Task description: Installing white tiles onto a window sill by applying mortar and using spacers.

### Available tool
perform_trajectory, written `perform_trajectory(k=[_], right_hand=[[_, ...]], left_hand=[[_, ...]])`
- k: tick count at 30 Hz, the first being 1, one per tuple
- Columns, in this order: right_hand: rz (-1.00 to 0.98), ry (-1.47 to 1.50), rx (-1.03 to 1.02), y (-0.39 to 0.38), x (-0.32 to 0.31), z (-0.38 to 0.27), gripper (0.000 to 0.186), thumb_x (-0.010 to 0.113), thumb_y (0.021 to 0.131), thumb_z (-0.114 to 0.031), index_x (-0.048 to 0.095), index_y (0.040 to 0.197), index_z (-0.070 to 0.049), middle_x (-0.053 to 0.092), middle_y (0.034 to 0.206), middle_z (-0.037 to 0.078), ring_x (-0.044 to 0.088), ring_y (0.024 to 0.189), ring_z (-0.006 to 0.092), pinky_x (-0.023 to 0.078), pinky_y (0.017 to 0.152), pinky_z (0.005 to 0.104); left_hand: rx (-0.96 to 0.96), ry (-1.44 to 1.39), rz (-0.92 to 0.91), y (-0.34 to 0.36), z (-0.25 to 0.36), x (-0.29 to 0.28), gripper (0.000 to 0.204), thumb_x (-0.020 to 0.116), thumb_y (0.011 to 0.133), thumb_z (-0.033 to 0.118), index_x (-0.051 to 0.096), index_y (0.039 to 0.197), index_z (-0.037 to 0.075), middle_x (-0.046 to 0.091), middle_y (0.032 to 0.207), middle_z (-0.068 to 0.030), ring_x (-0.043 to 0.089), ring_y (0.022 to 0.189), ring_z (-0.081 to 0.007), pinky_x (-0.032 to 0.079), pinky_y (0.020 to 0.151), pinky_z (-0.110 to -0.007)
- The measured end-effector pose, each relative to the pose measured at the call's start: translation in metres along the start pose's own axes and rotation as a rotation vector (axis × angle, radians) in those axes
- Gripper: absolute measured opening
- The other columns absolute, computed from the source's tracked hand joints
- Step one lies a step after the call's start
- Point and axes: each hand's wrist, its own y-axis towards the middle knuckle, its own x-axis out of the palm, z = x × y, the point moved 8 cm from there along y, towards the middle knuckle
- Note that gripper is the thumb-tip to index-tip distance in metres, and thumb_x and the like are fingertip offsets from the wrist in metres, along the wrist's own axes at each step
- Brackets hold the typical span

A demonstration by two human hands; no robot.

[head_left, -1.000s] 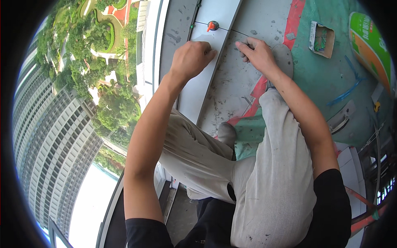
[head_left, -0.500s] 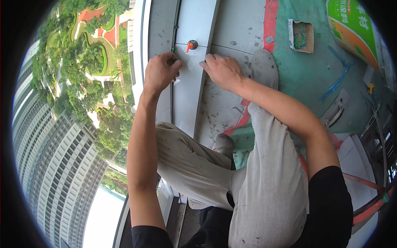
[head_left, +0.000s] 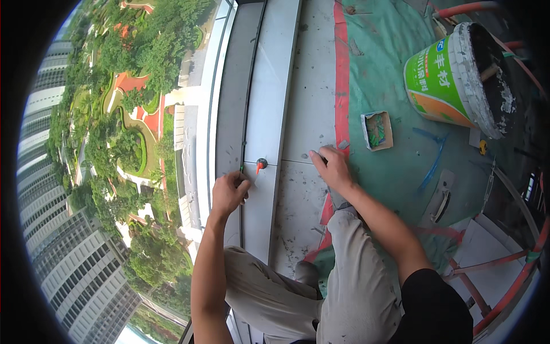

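My left hand (head_left: 230, 194) is closed, fingertips curled together over the dark gap along the left edge of the pale tile strip (head_left: 264, 114). A small green piece (head_left: 241, 168) shows at that gap, just beyond its fingers. What the fingers hold, if anything, is hidden. To the right of this hand, a round dark knob with an orange handle (head_left: 261, 165), which looks like a tile levelling clip, sits on the joint between two tiles. My right hand (head_left: 334, 171) hovers farther right over the dusty floor, fingers loosely bent and apart, with nothing visible in them.
A small open carton (head_left: 387, 141) of green pieces stands on the green sheet (head_left: 372, 69) edged with red tape (head_left: 341, 74). Beyond it is a green-and-white bucket (head_left: 438, 80). A trowel-like tool (head_left: 440, 200) lies nearer. Left is a window with a drop outside.
My right hand has left the tile's edge and moved right. My left hand stays by the gap near the clip. The view has tilted up, bringing the whole bucket into sight.
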Motion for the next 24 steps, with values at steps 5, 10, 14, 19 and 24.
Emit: perform_trajectory(k=[5,10,14,19,24], right_hand=[[-0.039,-0.149,-0.248,-0.053,-0.023,-0.013,0.034,0.081,0.102,-0.023,0.060,0.084,-0.002,0.066,0.085,0.018,0.065,0.077,0.0425,0.051,0.073,0.0556],[-0.065,-0.091,-0.093,-0.037,0.000,0.005,0.026,0.075,0.108,-0.026,0.074,0.114,-0.001,0.076,0.106,0.019,0.074,0.099,0.0428,0.059,0.088,0.0511],[0.087,0.136,0.112,0.085,0.023,-0.005,0.064,0.065,0.115,-0.038,0.052,0.156,0.009,0.069,0.136,0.033,0.069,0.127,0.0460,0.055,0.108,0.0535],[0.106,-0.156,0.232,0.158,0.074,-0.040,0.084,0.067,0.111,-0.049,0.047,0.156,0.019,0.061,0.143,0.032,0.064,0.132,0.0474,0.052,0.113,0.0558],[0.162,-0.244,0.226,0.221,0.052,-0.047,0.084,0.070,0.109,-0.047,0.046,0.157,0.017,0.061,0.143,0.029,0.065,0.131,0.0440,0.053,0.110,0.0552]], left_hand=[[0.019,-0.025,0.002,0.002,-0.002,0.002,0.018,0.068,0.100,0.012,0.077,0.097,-0.004,0.076,0.070,-0.0098,0.073,0.057,-0.0158,0.058,0.058,-0.031],[0.024,0.002,-0.008,-0.003,-0.006,-0.005,0.016,0.064,0.103,0.008,0.071,0.097,-0.005,0.071,0.068,-0.0103,0.068,0.053,-0.0164,0.054,0.052,-0.032],[-0.023,-0.105,-0.004,0.003,-0.006,-0.007,0.017,0.066,0.103,0.009,0.071,0.095,-0.006,0.070,0.067,-0.0107,0.067,0.051,-0.0175,0.052,0.050,-0.033],[-0.040,-0.188,-0.050,0.015,-0.009,0.007,0.018,0.069,0.102,0.009,0.073,0.092,-0.005,0.073,0.067,-0.0120,0.069,0.051,-0.0175,0.055,0.048,-0.032],[-0.089,-0.211,-0.048,0.014,-0.011,0.006,0.019,0.067,0.102,0.010,0.073,0.089,-0.003,0.070,0.064,-0.0100,0.067,0.048,-0.0180,0.053,0.046,-0.032]])
